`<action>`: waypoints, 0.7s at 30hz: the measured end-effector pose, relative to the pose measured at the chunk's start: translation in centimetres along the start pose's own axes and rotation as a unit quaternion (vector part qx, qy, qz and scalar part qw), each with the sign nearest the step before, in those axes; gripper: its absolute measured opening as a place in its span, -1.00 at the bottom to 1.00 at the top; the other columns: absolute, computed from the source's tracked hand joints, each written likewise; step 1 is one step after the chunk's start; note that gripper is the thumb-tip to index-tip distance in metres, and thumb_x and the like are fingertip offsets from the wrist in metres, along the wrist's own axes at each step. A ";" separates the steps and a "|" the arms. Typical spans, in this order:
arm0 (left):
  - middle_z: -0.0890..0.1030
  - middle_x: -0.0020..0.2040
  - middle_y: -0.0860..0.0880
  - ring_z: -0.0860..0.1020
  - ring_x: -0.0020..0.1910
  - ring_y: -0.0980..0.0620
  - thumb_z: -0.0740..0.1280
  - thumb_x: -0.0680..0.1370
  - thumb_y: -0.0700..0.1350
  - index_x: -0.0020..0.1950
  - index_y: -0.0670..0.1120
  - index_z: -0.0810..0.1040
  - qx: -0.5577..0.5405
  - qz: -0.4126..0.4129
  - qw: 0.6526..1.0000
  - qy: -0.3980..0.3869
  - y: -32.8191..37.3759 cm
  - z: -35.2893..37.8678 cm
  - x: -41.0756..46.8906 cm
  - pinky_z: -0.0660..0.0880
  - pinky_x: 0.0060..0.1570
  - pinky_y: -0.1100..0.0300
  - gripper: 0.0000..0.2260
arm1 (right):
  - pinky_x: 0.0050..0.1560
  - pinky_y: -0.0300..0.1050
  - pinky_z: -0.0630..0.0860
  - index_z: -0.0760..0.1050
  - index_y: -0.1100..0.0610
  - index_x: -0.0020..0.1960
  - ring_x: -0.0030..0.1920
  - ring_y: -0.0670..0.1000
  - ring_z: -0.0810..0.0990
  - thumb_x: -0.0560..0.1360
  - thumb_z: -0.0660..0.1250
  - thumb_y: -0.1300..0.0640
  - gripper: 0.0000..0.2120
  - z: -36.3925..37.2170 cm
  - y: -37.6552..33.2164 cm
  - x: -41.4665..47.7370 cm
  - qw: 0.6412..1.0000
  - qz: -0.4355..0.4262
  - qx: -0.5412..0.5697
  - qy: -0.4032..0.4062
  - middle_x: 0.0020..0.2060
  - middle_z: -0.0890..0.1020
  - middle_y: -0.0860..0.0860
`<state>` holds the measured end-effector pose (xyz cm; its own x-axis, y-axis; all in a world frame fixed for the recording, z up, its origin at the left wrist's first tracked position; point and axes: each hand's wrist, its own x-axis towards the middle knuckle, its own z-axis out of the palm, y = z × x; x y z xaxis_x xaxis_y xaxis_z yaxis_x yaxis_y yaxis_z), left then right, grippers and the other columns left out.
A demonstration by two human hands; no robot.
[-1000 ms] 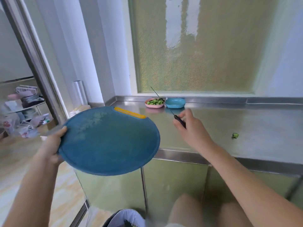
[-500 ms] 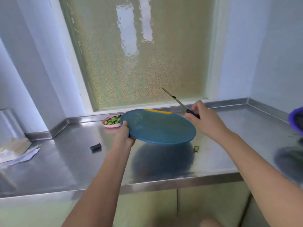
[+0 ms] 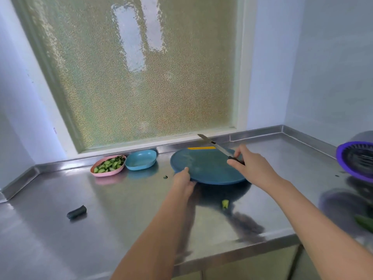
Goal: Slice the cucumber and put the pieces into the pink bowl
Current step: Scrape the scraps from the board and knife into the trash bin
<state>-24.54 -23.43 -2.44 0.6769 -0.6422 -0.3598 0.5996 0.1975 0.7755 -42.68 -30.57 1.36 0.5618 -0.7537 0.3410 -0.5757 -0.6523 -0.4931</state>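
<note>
Back over the tabletop (image 3: 121, 209), the left hand (image 3: 184, 181) grips the board (image 3: 205, 168), brought in from beyond the edge; the right hand (image 3: 252, 168) clamps the knife (image 3: 216, 146). Left of both, the pink bowl (image 3: 101, 174) holds the slices (image 3: 109, 164); slicing seems finished.

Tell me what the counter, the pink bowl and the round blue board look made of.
Counter: likely stainless steel, brushed yet glossy; it mirrors what stands on it. Pink bowl: probably plastic or similar, matte, even pastel colour, rounded rim. Round blue board: seemingly plastic, matte, faintly scuffed, yellow strip at its far edge.
</note>
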 end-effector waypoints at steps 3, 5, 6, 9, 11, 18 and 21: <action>0.49 -0.08 -0.11 0.51 -0.08 -0.12 0.14 0.59 -0.31 0.12 -0.21 0.40 0.177 -0.015 0.984 -0.004 0.4 -0.4 0.3 0.50 0.11 0.01 -0.86 | -0.30 -0.11 0.34 0.31 0.08 0.01 -0.32 -0.02 0.45 0.54 0.30 -0.08 -0.72 0.4 0.1 0.4 1.000 0.001 -0.018 -0.021 -0.32 0.48 -0.05; 0.42 -0.23 -0.07 0.44 -0.27 -0.03 0.12 0.60 -0.27 -0.09 -0.15 0.40 0.309 -0.015 0.951 -0.008 1.3 -0.9 -0.2 0.52 -0.15 0.14 -0.89 | -0.22 -0.04 0.42 0.29 0.08 0.01 -0.28 0.02 0.49 0.52 0.33 -0.07 -0.71 0.7 0.2 0.6 0.999 -0.002 -0.028 -0.031 -0.27 0.52 -0.02; 0.39 -0.28 -0.04 0.41 -0.33 0.01 0.13 0.60 -0.24 -0.19 -0.10 0.36 0.377 -0.005 0.926 -0.008 1.9 -1.1 0.0 0.51 -0.21 0.14 -0.83 | -0.18 -0.03 0.45 0.29 0.07 0.01 -0.26 0.03 0.50 0.51 0.35 -0.06 -0.71 0.8 0.2 0.7 0.999 -0.004 -0.035 -0.035 -0.23 0.54 -0.01; 0.45 -0.28 -0.06 0.48 -0.29 -0.02 0.19 0.55 -0.23 -0.33 -0.08 0.30 0.548 0.086 0.832 -0.001 3.8 -2.1 0.5 0.53 -0.17 0.15 -0.75 | -0.20 -0.03 0.45 0.26 0.03 -0.01 -0.28 0.00 0.49 0.49 0.39 -0.03 -0.69 1.2 0.0 1.0 0.997 -0.018 -0.061 -0.049 -0.18 0.56 -0.03; 0.49 -0.26 -0.10 0.45 -0.27 -0.05 0.21 0.52 -0.22 -0.31 -0.16 0.40 0.595 0.205 0.777 0.027 4.7 -2.6 0.5 0.41 -0.24 0.21 -0.81 | -0.23 -0.05 0.43 0.25 0.01 -0.01 -0.31 -0.03 0.46 0.48 0.40 -0.02 -0.68 1.4 -0.3 1.2 0.994 -0.027 -0.087 -0.059 -0.21 0.54 -0.04; 0.55 -0.17 0.03 0.51 -0.18 0.06 0.42 0.46 -0.11 -0.02 -0.12 0.60 0.564 0.374 0.735 -0.043 4.9 -2.8 -0.1 0.32 -0.20 0.35 -0.86 | -0.23 -0.03 0.45 0.23 -0.03 -0.05 -0.18 0.05 0.52 0.45 0.43 0.03 -0.66 2.4 -1.1 1.0 0.985 -0.093 -0.116 -0.088 -0.22 0.54 -0.04; 0.58 -0.15 0.02 0.53 -0.15 0.07 0.43 0.45 -0.08 -0.02 -0.11 0.61 0.577 0.349 0.738 -0.030 4.4 -3.1 0.3 0.37 -0.18 0.27 -0.84 | -0.28 -0.04 0.42 0.22 -0.02 -0.05 -0.23 0.04 0.50 0.46 0.42 0.05 -0.66 2.8 -1.6 0.7 0.980 -0.120 -0.133 -0.085 -0.27 0.52 -0.04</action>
<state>-20.34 -20.41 -0.75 0.6085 -0.7206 0.3323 -0.6720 -0.2451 0.6989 -39.72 -29.80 0.16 0.7783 -0.5656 0.2726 -0.5357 -0.8247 -0.1815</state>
